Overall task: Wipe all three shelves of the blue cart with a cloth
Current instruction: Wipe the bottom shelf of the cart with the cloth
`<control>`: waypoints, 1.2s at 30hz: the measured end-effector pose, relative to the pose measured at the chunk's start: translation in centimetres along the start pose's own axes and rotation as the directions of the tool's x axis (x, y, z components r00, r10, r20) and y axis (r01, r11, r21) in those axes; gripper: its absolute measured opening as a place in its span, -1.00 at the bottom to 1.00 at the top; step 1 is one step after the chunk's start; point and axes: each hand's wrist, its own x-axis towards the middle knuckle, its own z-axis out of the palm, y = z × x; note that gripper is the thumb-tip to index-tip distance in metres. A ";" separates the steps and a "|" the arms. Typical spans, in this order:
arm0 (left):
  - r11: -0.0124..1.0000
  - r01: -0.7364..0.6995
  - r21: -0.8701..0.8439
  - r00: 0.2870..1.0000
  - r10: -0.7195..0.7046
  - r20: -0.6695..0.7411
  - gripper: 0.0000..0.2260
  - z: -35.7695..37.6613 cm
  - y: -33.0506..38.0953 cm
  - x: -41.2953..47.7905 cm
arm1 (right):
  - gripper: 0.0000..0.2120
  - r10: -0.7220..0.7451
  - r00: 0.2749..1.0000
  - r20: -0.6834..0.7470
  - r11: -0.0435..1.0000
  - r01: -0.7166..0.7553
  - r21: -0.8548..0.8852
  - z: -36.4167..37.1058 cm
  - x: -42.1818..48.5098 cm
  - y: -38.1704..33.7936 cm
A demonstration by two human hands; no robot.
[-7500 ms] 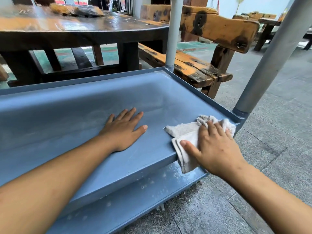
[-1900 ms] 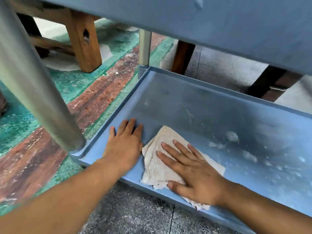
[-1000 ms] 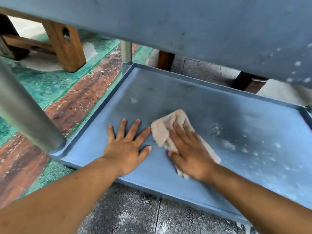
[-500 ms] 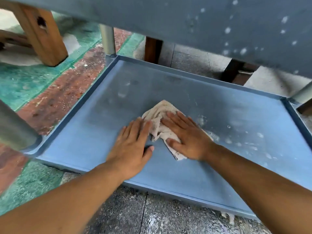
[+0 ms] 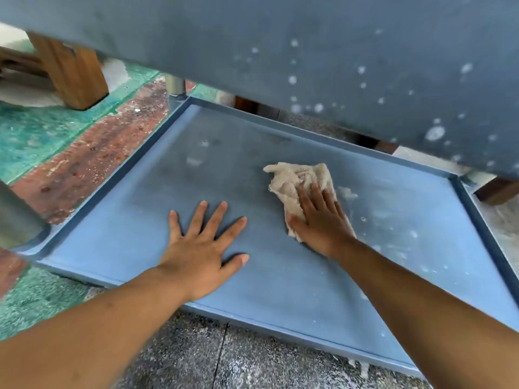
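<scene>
The blue cart's bottom shelf lies low over the floor and fills the middle of the head view. A crumpled off-white cloth rests on it right of centre. My right hand presses flat on the cloth's near half. My left hand lies flat on the bare shelf to the left, fingers spread, holding nothing. White soapy spots dot the shelf's right part. The underside of the shelf above, also spotted white, hangs across the top of the view.
A grey cart post stands at the shelf's near left corner and another post at the far left corner. A wooden furniture leg stands on the green and red floor to the left. Grey stone floor lies in front.
My right hand has pushed the cloth to the right and farther back across the bottom shelf. My left hand has spread flat and now lies apart from the cloth.
</scene>
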 end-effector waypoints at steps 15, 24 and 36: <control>0.942 -0.221 -0.253 0.929 0.125 -0.348 -0.71 -1.1 5.9 1.0 | -0.21 -0.306 0.950 0.061 0.951 0.308 -0.032 0.7 -12.1 -1.1; 0.990 -0.095 -0.101 0.993 0.087 -0.076 -0.33 -0.1 6.0 1.1 | -0.17 -0.213 0.976 -0.052 0.977 0.213 -0.003 0.5 -4.2 2.0; 0.996 -0.071 -0.045 0.997 0.070 -0.021 -0.39 0.5 5.6 0.4 | -0.36 0.368 0.926 -0.091 0.918 -0.346 0.193 -1.3 3.5 8.5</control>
